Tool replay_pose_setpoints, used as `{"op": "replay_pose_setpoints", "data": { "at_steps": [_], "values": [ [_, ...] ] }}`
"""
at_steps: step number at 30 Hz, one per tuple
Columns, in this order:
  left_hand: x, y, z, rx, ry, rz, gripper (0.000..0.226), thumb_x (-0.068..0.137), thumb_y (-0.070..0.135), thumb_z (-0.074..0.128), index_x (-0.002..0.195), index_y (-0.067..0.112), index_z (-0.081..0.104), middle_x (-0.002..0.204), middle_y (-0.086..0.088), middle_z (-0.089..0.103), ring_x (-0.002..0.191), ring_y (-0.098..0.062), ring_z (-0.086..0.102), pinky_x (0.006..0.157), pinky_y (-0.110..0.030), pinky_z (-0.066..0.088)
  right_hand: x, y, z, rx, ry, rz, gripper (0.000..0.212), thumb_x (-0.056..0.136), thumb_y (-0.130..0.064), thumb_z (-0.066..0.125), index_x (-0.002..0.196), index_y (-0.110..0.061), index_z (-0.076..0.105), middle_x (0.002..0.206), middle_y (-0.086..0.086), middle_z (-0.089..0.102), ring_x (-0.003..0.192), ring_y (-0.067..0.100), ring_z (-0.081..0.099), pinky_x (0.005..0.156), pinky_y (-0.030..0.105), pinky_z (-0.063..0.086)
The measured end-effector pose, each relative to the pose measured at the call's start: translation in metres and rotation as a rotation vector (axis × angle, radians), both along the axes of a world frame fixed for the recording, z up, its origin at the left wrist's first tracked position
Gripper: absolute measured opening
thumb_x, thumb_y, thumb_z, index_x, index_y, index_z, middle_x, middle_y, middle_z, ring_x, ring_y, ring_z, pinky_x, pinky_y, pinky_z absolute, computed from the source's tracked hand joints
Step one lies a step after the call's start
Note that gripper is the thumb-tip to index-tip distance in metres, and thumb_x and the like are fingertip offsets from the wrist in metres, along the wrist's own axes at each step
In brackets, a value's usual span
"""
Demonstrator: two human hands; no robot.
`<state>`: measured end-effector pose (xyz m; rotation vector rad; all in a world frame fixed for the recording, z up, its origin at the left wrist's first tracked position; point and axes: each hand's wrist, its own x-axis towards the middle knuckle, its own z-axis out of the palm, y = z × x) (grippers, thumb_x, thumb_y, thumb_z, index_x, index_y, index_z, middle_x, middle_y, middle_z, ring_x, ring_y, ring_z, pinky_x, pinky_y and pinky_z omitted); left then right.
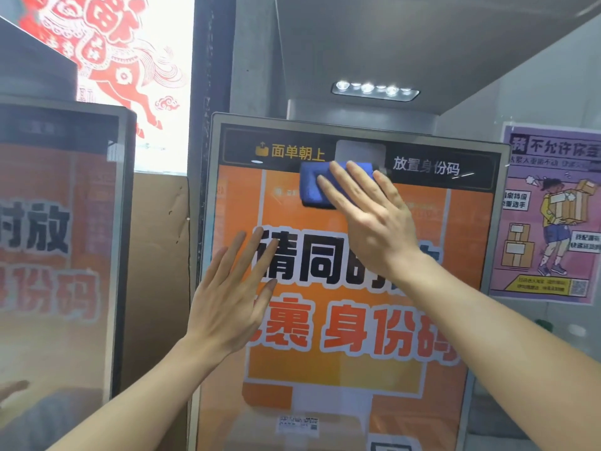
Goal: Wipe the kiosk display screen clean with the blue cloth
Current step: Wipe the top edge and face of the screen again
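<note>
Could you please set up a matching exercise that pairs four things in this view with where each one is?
Things:
1. blue cloth
2. left hand
3. purple poster
4. red paper cutting

Places:
A. on the wall right of the kiosk screen
B. on the bright window, upper left
C. under the right hand, near the screen's top
D. flat against the screen's left side, fingers spread

Pairs: 1-C, 2-D, 3-A, 4-B
</note>
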<state>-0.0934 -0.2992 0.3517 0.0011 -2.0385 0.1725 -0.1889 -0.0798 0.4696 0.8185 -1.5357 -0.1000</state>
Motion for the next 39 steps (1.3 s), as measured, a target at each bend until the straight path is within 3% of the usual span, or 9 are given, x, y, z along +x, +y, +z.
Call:
{"op": "replay_pose_setpoints", "data": {
  "at_steps": [8,14,21,26,31,39],
  "values": [
    [0.010,-0.018,-0.011,0.008,-0.001,0.009,0.061,0.101,0.044,0.029,0.156,0.017,0.023,0.164,-0.004,0.015,0.152,-0.022,0.012,0.120,-0.039,0.013,0.012,-0.043,-0.003,-0.288,-0.122,0.089,0.074,0.081,0.010,0.043,0.151,-0.014,0.041,0.157,0.010,0.036,0.147,0.030,0.029,0.122,0.046,0.015],
    [0.010,-0.018,-0.013,0.016,-0.018,-0.010,0.061,0.101,0.043,0.030,0.156,0.017,0.023,0.164,-0.006,0.017,0.151,-0.025,0.015,0.117,-0.045,0.021,0.020,-0.061,-0.031,-0.107,-0.078,0.089,0.073,0.080,0.003,0.037,0.150,-0.016,0.042,0.158,0.007,0.035,0.148,0.028,0.028,0.122,0.046,0.018],
    [0.007,-0.018,-0.018,0.036,-0.027,-0.020,0.061,0.101,0.041,0.030,0.156,0.017,0.020,0.165,-0.006,0.012,0.152,-0.025,0.009,0.119,-0.043,0.014,0.017,-0.050,-0.026,0.038,-0.069,0.094,0.079,0.076,0.008,0.047,0.150,-0.018,0.043,0.158,0.007,0.035,0.148,0.025,0.028,0.121,0.046,0.022],
    [0.007,-0.016,-0.020,0.056,-0.027,-0.033,0.062,0.102,0.042,0.029,0.157,0.018,0.017,0.165,-0.005,0.012,0.152,-0.024,0.009,0.120,-0.042,0.012,0.017,-0.053,0.003,-0.154,-0.146,0.093,0.083,0.076,0.014,0.051,0.152,-0.018,0.039,0.159,0.007,0.032,0.149,0.028,0.025,0.122,0.045,0.012],
    [0.009,-0.012,-0.030,0.086,-0.028,-0.047,0.059,0.104,0.041,0.025,0.157,0.017,0.018,0.165,-0.003,0.012,0.152,-0.023,0.009,0.119,-0.043,0.015,0.031,-0.086,0.001,-0.315,-0.213,0.188,0.076,0.078,0.006,0.041,0.150,-0.015,0.042,0.158,0.010,0.033,0.150,0.031,0.023,0.122,0.044,0.006],
    [0.010,-0.014,-0.045,0.068,-0.027,-0.034,0.059,0.105,0.041,0.023,0.157,0.015,0.017,0.165,-0.006,0.014,0.151,-0.024,0.013,0.118,-0.043,0.019,0.034,-0.106,-0.020,0.180,-0.118,0.173,0.071,0.081,0.001,0.037,0.149,-0.017,0.044,0.157,0.007,0.036,0.148,0.025,0.029,0.122,0.043,0.017]
  ]
}}
